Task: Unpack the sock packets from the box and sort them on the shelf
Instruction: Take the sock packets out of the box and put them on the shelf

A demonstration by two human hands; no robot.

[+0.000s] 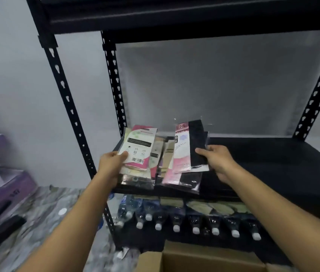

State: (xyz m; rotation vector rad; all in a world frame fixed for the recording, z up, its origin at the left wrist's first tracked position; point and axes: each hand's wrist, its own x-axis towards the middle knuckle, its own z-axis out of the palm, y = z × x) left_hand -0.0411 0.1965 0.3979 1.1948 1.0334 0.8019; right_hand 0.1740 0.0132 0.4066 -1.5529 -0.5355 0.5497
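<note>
1. A pink-and-white plastic sock packet point(138, 148) is gripped by the left hand point(112, 163) at the front-left corner of the black metal shelf point(263, 163).
2. A pink-and-black sock packet point(189, 150) is pinched by the right hand point(219, 160) just beside it.

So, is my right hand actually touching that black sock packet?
Touching. The head view shows the right hand pinching the black sock packet, with its thumb lying across the packet's front face.
</note>
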